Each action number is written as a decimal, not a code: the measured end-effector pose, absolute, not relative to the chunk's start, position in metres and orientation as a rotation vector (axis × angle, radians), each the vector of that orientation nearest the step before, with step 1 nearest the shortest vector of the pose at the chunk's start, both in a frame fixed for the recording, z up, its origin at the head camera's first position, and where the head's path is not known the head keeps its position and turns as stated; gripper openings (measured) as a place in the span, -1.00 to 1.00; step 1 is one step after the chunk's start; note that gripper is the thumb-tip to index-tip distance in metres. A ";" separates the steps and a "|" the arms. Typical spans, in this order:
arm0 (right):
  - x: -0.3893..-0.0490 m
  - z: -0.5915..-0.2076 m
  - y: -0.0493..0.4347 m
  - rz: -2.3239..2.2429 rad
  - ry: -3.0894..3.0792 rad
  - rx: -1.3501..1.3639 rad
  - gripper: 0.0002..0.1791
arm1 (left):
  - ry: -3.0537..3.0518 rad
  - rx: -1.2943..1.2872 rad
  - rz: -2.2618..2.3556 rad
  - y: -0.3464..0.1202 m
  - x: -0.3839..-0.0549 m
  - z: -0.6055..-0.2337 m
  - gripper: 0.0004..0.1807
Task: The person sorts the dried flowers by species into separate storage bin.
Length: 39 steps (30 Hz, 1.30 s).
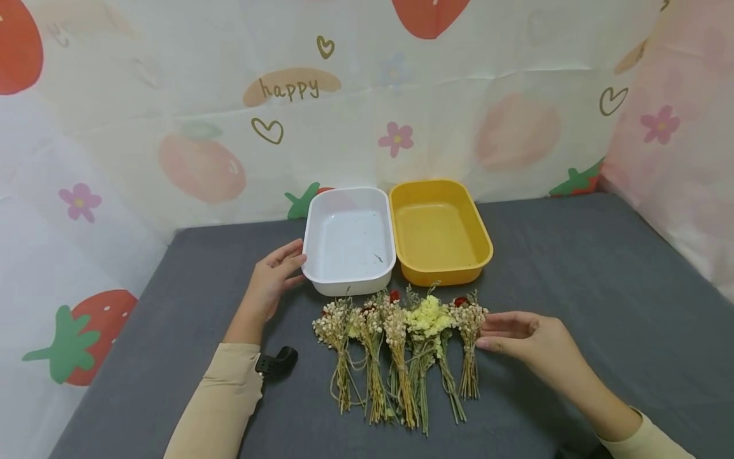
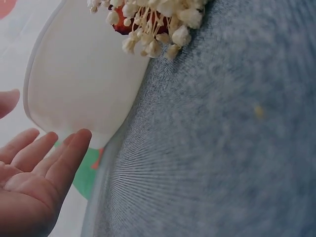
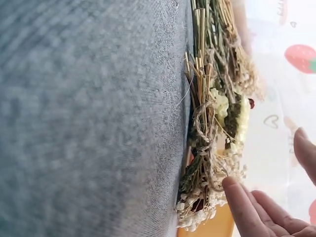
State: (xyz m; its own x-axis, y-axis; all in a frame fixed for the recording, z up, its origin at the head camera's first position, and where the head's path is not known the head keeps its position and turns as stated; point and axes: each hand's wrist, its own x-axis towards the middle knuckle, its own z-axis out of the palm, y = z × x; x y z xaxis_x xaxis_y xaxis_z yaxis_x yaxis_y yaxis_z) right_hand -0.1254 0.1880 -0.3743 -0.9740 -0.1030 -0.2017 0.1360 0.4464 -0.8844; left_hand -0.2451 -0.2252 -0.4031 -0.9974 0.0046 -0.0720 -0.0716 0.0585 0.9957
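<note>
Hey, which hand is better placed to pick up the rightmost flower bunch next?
Probably the right hand: its fingertips are right at the rightmost flower bunch, while the left hand is beside the white tray.

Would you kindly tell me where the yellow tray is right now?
In the head view, the yellow tray is right of centre, immediately right of the white tray and beyond the dried flower bunches.
</note>
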 end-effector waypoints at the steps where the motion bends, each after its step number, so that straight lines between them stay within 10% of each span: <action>1: -0.126 -0.374 0.188 -1.537 2.471 0.032 -0.34 | 2.239 -0.073 2.125 -0.225 -0.245 -0.403 -0.38; 39: -0.152 -0.402 0.192 -1.507 2.008 0.057 -0.41 | 2.184 -0.082 2.176 -0.226 -0.246 -0.413 -0.43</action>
State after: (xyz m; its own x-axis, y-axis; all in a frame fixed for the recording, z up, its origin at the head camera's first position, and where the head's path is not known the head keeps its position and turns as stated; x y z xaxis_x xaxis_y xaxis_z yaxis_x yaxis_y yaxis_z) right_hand -0.1519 0.1918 -0.4021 -0.8067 -0.3213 -0.4959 0.3865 0.3479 -0.8541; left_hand -0.2464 -0.2258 -0.4133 -0.9970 0.0029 -0.0778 -0.0778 0.0037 0.9970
